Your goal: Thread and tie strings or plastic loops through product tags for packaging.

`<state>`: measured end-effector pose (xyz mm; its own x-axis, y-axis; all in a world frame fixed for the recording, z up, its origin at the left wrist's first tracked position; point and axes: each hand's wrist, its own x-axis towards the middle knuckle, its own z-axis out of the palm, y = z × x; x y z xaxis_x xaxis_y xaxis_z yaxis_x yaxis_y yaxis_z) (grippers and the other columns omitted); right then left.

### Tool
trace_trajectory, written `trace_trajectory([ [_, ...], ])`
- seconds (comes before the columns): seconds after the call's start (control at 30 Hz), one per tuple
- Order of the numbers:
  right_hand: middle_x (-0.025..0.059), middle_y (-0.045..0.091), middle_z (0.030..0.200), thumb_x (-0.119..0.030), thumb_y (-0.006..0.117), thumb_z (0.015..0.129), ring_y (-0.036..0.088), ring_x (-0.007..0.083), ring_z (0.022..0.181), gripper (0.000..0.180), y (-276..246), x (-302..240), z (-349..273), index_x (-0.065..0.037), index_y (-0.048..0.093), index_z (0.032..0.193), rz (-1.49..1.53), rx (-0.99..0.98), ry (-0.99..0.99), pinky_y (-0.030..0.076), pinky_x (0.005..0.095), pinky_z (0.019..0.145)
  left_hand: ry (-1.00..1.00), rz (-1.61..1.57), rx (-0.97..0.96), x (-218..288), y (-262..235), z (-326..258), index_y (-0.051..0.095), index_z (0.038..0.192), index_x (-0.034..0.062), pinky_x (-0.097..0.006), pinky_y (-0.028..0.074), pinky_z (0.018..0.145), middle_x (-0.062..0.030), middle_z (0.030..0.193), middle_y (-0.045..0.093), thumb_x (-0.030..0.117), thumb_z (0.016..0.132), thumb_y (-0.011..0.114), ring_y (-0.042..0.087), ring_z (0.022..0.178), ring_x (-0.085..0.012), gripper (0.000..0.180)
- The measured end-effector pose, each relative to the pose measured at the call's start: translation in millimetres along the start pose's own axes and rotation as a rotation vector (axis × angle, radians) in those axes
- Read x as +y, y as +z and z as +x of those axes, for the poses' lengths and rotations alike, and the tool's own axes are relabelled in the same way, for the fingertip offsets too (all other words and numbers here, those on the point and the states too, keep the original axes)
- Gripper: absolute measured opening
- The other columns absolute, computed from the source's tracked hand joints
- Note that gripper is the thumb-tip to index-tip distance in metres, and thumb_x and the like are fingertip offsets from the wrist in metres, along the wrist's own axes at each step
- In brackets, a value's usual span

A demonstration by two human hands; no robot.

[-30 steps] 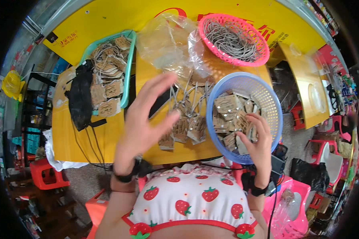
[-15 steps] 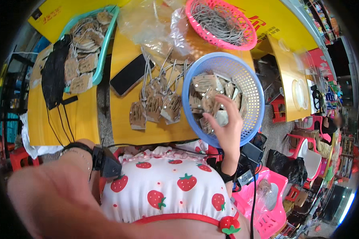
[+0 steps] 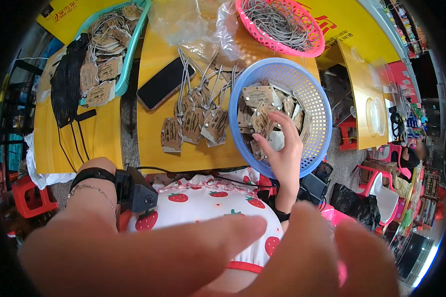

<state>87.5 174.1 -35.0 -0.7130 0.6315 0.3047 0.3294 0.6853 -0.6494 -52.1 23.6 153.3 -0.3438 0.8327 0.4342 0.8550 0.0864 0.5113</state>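
Note:
Large and blurred in the foreground, my left hand point(image 3: 148, 252) is raised close to the camera, fingers apart and nothing in them. My right hand point(image 3: 287, 148) reaches into a blue plastic basket point(image 3: 316, 128). Its thumb and index finger curve apart, their tips against a brown printed tag point(image 3: 261, 119) on the pile; its other fingers are partly hidden. Several similar tags with small metal rivets fill the basket. Left of the basket, a bunch of tags point(image 3: 192, 121) with grey cord loops lies on the yellow table point(image 3: 198, 161).
A black phone point(image 3: 166, 84) lies beside the corded tags. Further left are a teal basket point(image 3: 129, 62) of tags and a bundle of black cords point(image 3: 67, 94). A pink basket point(image 3: 316, 43) of grey cords and clear plastic bags point(image 3: 183, 24) are at the back.
My left hand has swung rightward across the foreground, and its spread fingers now show. The whole view has shifted slightly; my right hand keeps its place at the tags in the basket.

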Motion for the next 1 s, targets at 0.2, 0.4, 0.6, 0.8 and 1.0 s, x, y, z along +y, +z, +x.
trace_trajectory([
  [0.2, 0.0132, 0.059, 0.112, -0.006, 0.078, 0.065, 0.055, 0.0326, 0.104, 0.049, -7, 8, 2, -0.002, 0.057, 0.109, -0.044, 0.083, 0.038, 0.044, 0.0384, 0.089, -0.026, 0.168, -0.117, 14, -17, -14, 0.056, 0.087, 0.0134, -0.032, 0.044, 0.06, -0.006, 0.079, 0.062, 0.022, 0.07, 0.064, 0.052, 0.066, -0.0194, 0.021],
  [0.4, 0.0117, 0.058, 0.114, -0.006, 0.077, 0.064, 0.051, 0.033, 0.109, 0.05, -5, -2, 2, -0.004, 0.057, 0.11, -0.045, 0.094, -0.028, 0.04, 0.0407, 0.093, 0.209, -0.372, -0.277, -55, 18, -3, 0.059, 0.096, 0.0087, -0.029, 0.047, 0.061, -0.0093, 0.088, 0.065, 0.012, 0.076, 0.06, 0.059, 0.068, -0.0195, 0.02],
  [0.6, 0.0123, 0.058, 0.115, -0.003, 0.077, 0.063, 0.055, 0.0322, 0.106, 0.05, -25, -15, -2, -0.003, 0.058, 0.109, 0.039, 0.102, -0.065, 0.044, 0.0396, 0.091, 0.194, -0.562, -0.213, -111, 141, 22, 0.054, 0.105, 0.0035, -0.029, 0.049, 0.072, -0.0096, 0.099, 0.058, 0.018, 0.087, 0.058, 0.058, 0.09, -0.0181, 0.024],
  [0.8, 0.0141, 0.059, 0.116, -0.001, 0.077, 0.064, 0.056, 0.0323, 0.106, 0.051, -29, -16, -10, -0.002, 0.057, 0.111, 0.043, 0.151, -0.008, 0.046, 0.0373, 0.09, 0.195, -0.293, -0.232, -181, 179, 100, 0.054, 0.11, 0.0026, -0.036, 0.043, 0.095, -0.0121, 0.119, 0.052, 0.016, 0.089, 0.055, 0.053, 0.108, -0.0262, 0.025],
  [1.0, 0.0152, 0.058, 0.112, -0.003, 0.077, 0.065, 0.057, 0.0336, 0.104, 0.052, -34, -6, -26, -0.001, 0.055, 0.112, -0.043, 0.184, 0.101, 0.047, 0.0375, 0.087, 0.334, 0.107, -0.378, -204, 227, 135, 0.054, 0.116, 0.0024, -0.04, 0.038, 0.101, -0.0138, 0.133, 0.044, 0.009, 0.086, 0.053, 0.044, 0.12, -0.0335, 0.031],
])
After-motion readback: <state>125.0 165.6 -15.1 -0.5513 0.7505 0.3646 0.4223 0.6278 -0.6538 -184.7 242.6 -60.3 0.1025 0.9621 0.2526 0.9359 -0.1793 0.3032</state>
